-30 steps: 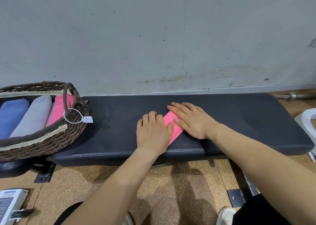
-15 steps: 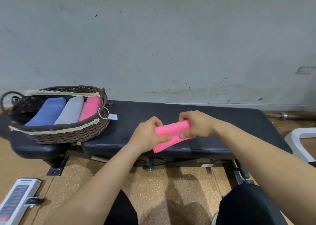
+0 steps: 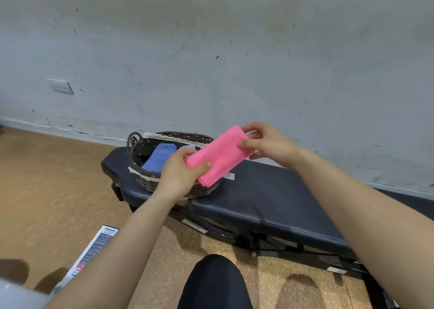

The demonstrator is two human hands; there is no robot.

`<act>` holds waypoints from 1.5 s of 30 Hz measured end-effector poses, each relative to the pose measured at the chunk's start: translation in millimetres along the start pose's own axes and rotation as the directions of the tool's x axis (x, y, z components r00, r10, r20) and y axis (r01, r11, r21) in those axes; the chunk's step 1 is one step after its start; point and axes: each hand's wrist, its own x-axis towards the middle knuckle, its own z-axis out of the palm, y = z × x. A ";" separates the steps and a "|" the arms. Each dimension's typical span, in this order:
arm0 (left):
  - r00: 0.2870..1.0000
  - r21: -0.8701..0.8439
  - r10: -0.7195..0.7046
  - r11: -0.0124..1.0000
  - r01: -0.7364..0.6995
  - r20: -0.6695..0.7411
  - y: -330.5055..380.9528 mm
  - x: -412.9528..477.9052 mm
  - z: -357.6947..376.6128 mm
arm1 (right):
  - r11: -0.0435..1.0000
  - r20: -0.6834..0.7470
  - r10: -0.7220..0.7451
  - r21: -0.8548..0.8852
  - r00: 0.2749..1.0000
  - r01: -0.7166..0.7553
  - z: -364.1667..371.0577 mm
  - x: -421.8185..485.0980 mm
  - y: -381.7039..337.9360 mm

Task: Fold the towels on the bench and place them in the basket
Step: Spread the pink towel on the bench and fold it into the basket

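No writing could be read. A white printed panel point(image 3: 94, 252) lay on the floor well in front of the basket point(image 3: 150, 182), its rows of small dark text and one red mark too blurred to make out. A small white tag point(image 3: 230, 176) showed just to the right of the basket, with nothing legible on it. On the wall behind and to the left of the basket sat a pale switch plate point(image 3: 61, 86), unmarked as far as could be seen.

The left hand point(image 3: 179, 176) gripped the near, lower end of the folded pink towel point(image 3: 218, 155), with its thumb laid across the top of the cloth and its fingers point(image 3: 180, 155) curled under it. The right hand point(image 3: 270, 144) pinched the far, upper end, its fingers point(image 3: 250, 142) bent round the edge. Both hands were closed on the cloth, which was held in the air above the right part of the basket, tilted and clear of its rim.

The dark woven basket stood on the left end of the black padded bench point(image 3: 270, 203). Inside it lay a folded blue towel point(image 3: 159, 159) on the left, and to the right of that a pale sliver of another cloth, mostly hidden by the hands.
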 end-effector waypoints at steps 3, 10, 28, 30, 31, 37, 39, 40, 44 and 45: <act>0.992 0.092 -0.010 0.995 0.022 -0.128 -2.5 16.3 -26.4 | 0.997 -0.030 -0.065 -0.048 0.997 0.063 31.4 36.9 -27.5; 0.987 0.441 -0.114 0.884 0.153 -0.113 -39.4 78.3 -64.7 | 0.940 -0.134 -0.153 -0.327 0.979 0.102 108.4 141.1 -26.3; 0.980 0.889 0.044 0.416 -0.194 0.193 -94.1 126.6 -66.2 | 0.501 0.089 -0.357 -0.822 0.930 0.271 190.7 192.7 32.4; 0.971 0.879 0.039 0.417 -0.230 0.235 -92.5 128.3 -69.0 | 0.424 0.177 -0.259 -0.862 0.950 0.276 187.4 191.7 31.4; 0.966 0.875 0.031 0.418 -0.245 0.256 -91.2 129.4 -71.5 | 0.382 0.208 -0.229 -0.879 0.951 0.284 185.7 192.4 31.9; 0.946 0.849 -0.103 0.478 -0.224 0.307 -93.3 139.3 -80.7 | 0.328 0.280 -0.072 -0.900 0.957 0.287 184.2 199.7 35.3; 0.950 0.863 -0.113 0.459 -0.211 0.292 -96.7 142.3 -75.4 | 0.291 0.290 -0.052 -0.911 0.955 0.293 186.0 200.9 36.8; 0.953 0.871 -0.112 0.447 -0.206 0.283 -98.1 143.6 -72.8 | 0.266 0.295 -0.051 -0.917 0.954 0.297 186.4 201.2 37.3; 0.956 0.895 -0.122 0.398 -0.201 0.268 -98.8 145.5 -65.7 | 0.236 0.280 -0.062 -0.928 0.958 0.287 189.2 200.0 39.3; 0.955 0.900 -0.128 0.388 -0.200 0.268 -97.8 144.7 -65.1 | 0.244 0.279 -0.048 -0.928 0.959 0.282 190.2 199.1 40.0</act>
